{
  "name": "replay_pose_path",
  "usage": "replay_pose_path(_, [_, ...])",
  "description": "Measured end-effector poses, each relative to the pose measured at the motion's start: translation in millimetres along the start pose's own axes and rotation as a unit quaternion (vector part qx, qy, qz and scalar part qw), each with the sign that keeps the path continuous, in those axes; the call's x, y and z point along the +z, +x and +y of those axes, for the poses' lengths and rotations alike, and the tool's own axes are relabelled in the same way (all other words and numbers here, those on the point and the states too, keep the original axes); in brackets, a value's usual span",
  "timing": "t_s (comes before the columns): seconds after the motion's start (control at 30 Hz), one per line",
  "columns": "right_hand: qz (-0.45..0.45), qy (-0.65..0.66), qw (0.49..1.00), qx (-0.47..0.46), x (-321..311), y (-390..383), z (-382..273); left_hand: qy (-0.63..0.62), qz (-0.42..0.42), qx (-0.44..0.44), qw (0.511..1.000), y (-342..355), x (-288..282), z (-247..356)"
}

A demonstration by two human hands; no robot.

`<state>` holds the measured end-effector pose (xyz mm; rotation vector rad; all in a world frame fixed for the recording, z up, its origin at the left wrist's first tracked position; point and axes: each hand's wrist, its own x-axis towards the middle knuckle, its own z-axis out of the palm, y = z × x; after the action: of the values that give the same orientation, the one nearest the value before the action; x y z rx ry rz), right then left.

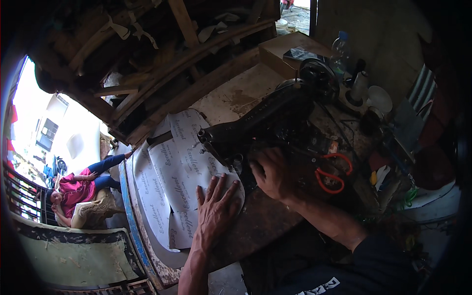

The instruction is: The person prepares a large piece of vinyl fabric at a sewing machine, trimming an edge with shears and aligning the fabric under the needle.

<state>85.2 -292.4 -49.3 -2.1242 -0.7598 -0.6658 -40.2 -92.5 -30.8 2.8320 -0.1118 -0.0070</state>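
Note:
My left hand (216,209) lies open, fingers spread, on white printed sheet material (155,189) with cut curved edges, lying on the worktable (268,223). The sheet reaches under the front end of a black sewing machine (246,118). My right hand (270,177) is beside the needle area, right of the sheet, with its fingers curled; what they hold, if anything, is hidden. Orange-handled scissors (334,182) lie just right of that hand.
A plastic bottle (339,51), a cardboard box (275,54) and a thread cone (359,86) stand behind the machine. Wooden frames (187,54) rise at the back. At left, a person in red (78,189) reclines on a carved seat (93,211).

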Motion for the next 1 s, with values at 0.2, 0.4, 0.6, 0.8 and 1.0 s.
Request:
replay_pose_path(0.2, [-0.248,0.382,0.843,0.287,55.5,84.9,1.3,-0.006,-0.001,0.000,1.000,-0.1,-2.8,-0.4])
replay_pose_path(0.4, [-0.164,0.623,0.726,0.241,83.8,66.7,32.3,-0.003,0.003,0.009,1.000,8.1,4.1,1.6])
replay_pose_path(0.6, [-0.192,0.244,0.920,0.239,62.3,50.3,38.6,0.004,0.022,0.011,1.000,10.2,3.7,-1.5])
replay_pose_path(0.8, [-0.267,0.231,0.892,0.283,35.6,57.8,19.0,0.002,0.020,0.004,1.000,6.2,2.9,-7.6])
replay_pose_path(1.0, [-0.179,0.387,0.904,0.026,94.4,55.9,63.8,0.007,0.037,0.016,0.999,9.6,5.2,-2.9])
